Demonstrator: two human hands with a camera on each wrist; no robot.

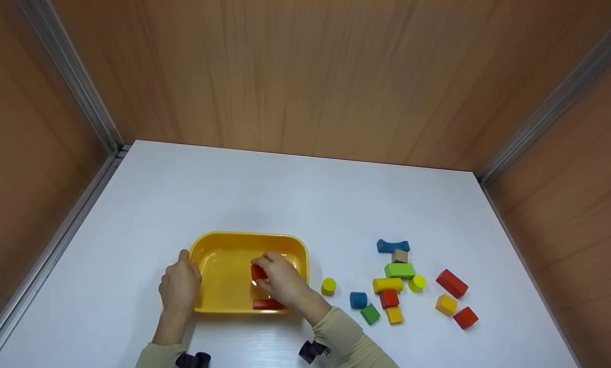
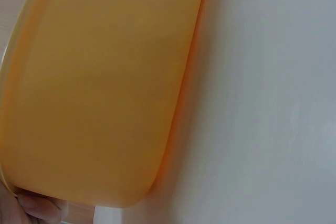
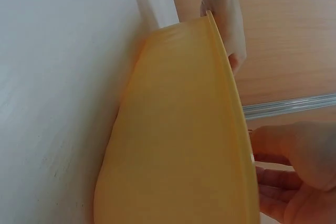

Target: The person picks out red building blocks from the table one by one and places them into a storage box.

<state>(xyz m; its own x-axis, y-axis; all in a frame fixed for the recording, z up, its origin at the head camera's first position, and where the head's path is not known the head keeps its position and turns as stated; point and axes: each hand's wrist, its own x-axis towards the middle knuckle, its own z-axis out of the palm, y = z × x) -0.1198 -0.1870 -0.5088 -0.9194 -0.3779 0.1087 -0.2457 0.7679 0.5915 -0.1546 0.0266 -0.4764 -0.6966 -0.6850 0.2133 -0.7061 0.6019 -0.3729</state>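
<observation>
A yellow tray (image 1: 226, 286) stands on the white table in the head view, its outer wall filling much of both wrist views. My left hand (image 1: 179, 287) grips the tray's left rim, fingers curled over the edge. Inside the tray, my right hand (image 1: 285, 282) pinches a red block (image 1: 257, 272) between thumb and fingers. A second red block (image 1: 268, 304) lies along the near wall of the tray, partly under my right hand. In the right wrist view, the tray wall (image 3: 173, 124) hides the blocks from sight.
Right of the tray stands a yellow-green cylinder (image 1: 328, 286). Farther right lie several loose blocks, among them a blue arched piece (image 1: 393, 247), a green block (image 1: 400, 270) and a long red block (image 1: 452, 283). Wooden panels (image 1: 285, 76) enclose the table (image 1: 295, 189).
</observation>
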